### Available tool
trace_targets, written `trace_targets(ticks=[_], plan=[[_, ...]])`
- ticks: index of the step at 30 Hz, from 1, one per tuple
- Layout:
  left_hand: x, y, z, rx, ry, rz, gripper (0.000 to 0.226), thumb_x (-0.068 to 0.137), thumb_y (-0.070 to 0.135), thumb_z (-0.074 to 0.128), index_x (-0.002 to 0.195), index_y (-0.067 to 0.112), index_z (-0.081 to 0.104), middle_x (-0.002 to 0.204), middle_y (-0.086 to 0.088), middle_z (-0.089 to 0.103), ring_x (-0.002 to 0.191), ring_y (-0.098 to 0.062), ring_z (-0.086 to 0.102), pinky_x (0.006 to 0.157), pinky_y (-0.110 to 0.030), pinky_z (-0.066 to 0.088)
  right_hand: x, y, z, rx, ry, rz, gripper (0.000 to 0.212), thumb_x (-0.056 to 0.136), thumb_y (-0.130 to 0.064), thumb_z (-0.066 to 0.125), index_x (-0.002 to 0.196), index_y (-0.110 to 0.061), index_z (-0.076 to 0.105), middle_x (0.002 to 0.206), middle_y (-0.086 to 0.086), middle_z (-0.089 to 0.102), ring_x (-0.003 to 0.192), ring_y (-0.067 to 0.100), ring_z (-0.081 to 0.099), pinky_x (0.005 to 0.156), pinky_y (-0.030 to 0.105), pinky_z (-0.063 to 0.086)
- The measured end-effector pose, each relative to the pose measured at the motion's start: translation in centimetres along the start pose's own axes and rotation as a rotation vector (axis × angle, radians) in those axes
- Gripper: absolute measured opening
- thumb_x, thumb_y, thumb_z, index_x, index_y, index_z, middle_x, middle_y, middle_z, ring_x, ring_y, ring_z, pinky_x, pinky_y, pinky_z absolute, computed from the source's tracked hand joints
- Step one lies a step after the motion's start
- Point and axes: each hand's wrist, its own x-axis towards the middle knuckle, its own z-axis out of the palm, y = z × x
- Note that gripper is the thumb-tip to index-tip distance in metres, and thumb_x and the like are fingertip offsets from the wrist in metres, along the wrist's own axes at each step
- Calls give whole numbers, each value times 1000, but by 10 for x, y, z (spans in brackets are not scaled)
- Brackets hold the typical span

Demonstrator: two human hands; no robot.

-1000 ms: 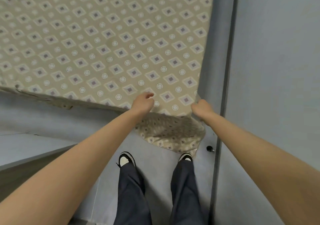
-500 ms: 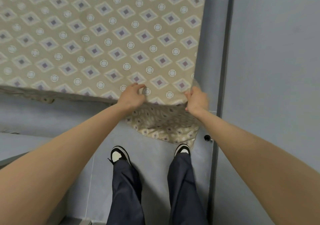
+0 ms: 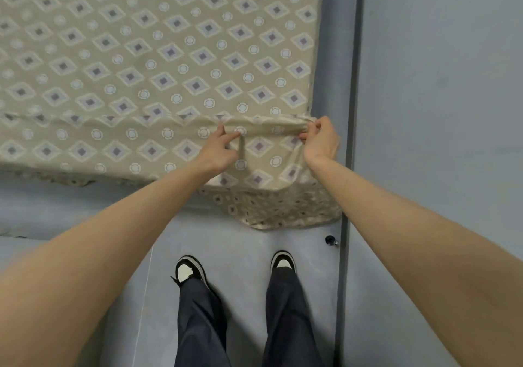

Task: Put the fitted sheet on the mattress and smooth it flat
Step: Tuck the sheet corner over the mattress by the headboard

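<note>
From nine round to one o'clock, find the fitted sheet (image 3: 141, 55), beige with diamonds and rings, spread flat over a mattress hidden beneath it, gathered into a low ridge along the near edge and draped down the side below. Just off centre toward ten o'clock, note the left hand (image 3: 219, 151), thumb and forefinger closed on a small tuck of that sheet right under the ridge. At seven o'clock, a black-and-white shoe (image 3: 188, 270) under a dark trouser leg (image 3: 201, 324), planted on blue-grey floor (image 3: 240, 248); nearer six, the second shoe (image 3: 283, 259). At five o'clock, close to centre, a loose bunch of the sheet's corner hanging below the bed edge; cannot tell whether touching the floor. At two o'clock, the right hand (image 3: 322, 140), fingers curled, pinching the end of the ridge at the bed corner. Between four and five, a small dark knob (image 3: 329, 239) low beside the wall's foot. From one down to five o'clock, plain grey-blue wall (image 3: 438, 112).
</note>
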Motion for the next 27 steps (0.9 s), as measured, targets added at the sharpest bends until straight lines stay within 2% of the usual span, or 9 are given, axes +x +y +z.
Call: trace_targets(ticks=[4,6,8,11,14,17,19,23,27], plan=[[6,-5,12,29,-93,-42,58,94,5,41,149,22,31,161,-1,4,147,-21,15,102,-19,32,9,18,-2,-25,-184,86,8,101,-13,35,103,-12,43,100,6,53,90,22,50,75,32,37],[10,-5,25,66,-120,-40,54,97,10,40,149,20,30,161,-4,7,148,-22,14,99,-10,36,14,29,-7,74,-279,138,25,98,-8,37,123,-12,37,124,6,52,107,25,54,87,34,42],[10,-1,35,107,-114,-31,49,100,15,36,148,16,32,160,-6,12,147,-22,17,111,-22,28,13,39,-11,48,-308,160,37,96,-5,42,131,-12,34,138,5,48,118,27,53,92,35,42],[16,6,49,178,-92,-25,54,95,4,37,147,20,34,159,-5,18,147,-22,18,119,-34,11,12,62,-12,-252,-473,172,45,93,-13,55,134,-3,38,135,13,49,123,32,50,99,35,41],[25,12,60,143,-69,4,69,84,-11,36,146,20,36,159,-4,19,147,-22,16,121,-36,10,9,80,-3,-510,-683,113,53,87,-17,65,134,-1,47,134,16,53,123,32,51,103,37,43],[34,14,66,66,-2,20,73,81,-14,36,145,21,38,158,-3,22,146,-22,19,120,-40,15,7,86,7,-574,-641,-47,30,87,-21,64,113,-5,64,115,14,65,107,31,62,84,34,50],[40,12,70,25,21,31,76,80,-13,35,145,25,37,157,-1,23,145,-23,22,120,-40,18,6,86,8,-697,-555,-201,17,91,-15,55,101,-5,65,105,16,67,98,34,64,75,35,50],[48,17,73,-8,-14,30,78,81,-12,34,147,30,33,160,6,14,147,-21,14,108,-22,26,4,78,0,-860,-479,-372,17,88,-3,49,99,-3,62,106,18,64,102,38,59,78,40,51],[50,30,67,-58,-43,12,73,85,-10,35,148,26,31,161,4,6,149,-17,5,121,-35,16,3,68,-12,-936,-477,-413,23,86,2,49,105,1,60,112,20,62,112,38,55,86,42,49]])
